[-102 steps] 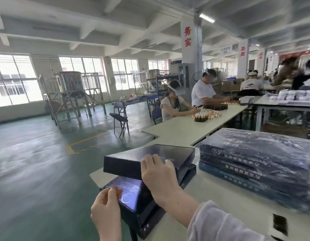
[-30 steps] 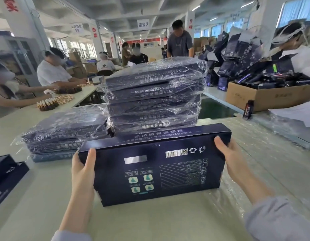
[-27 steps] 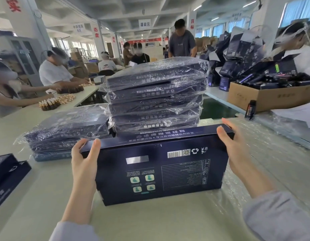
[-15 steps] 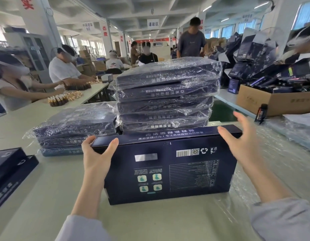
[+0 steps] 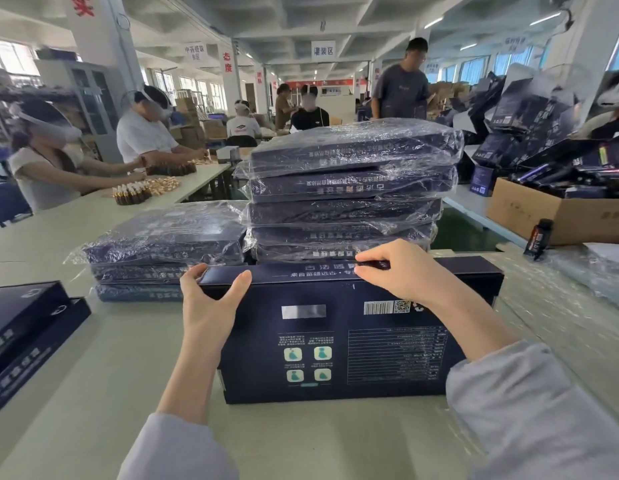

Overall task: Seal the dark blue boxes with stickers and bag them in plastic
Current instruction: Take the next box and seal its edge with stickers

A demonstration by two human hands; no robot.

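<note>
Pale green worktable point(image 5: 93, 358) fills the lower half of the frame, with a factory hall and several seated and standing workers behind it. At centre stands the dark blue box point(image 5: 353, 334), upright on its long edge, its printed back turned toward the camera: a barcode and a QR code near the upper right, a table of fine text below them, four small green icons at lower centre, a blurred pale label above those, and a line of white characters along its narrow top face.

Directly behind it, a stack of bagged boxes point(image 5: 346, 188) rises at centre frame, five layers visible, each wrapped in crinkled clear plastic. A lower bagged stack point(image 5: 166, 247) sits to its left, three layers showing. At the far left edge lie two unbagged boxes point(image 5: 27, 334), one on the other. A cardboard carton point(image 5: 557, 216) holding dark packages sits at the right, with one small dark bottle point(image 5: 538, 239) standing just in front of it. Clear plastic sheeting point(image 5: 557, 317) covers the table's right side.

The left hand point(image 5: 211, 306) clasps the box's upper left corner, thumb on the near face and fingers curled over the top edge. The right hand point(image 5: 401, 271) rests on the top edge near the middle, thumb and forefinger pinched together on something small and dark; what it is cannot be made out.
</note>
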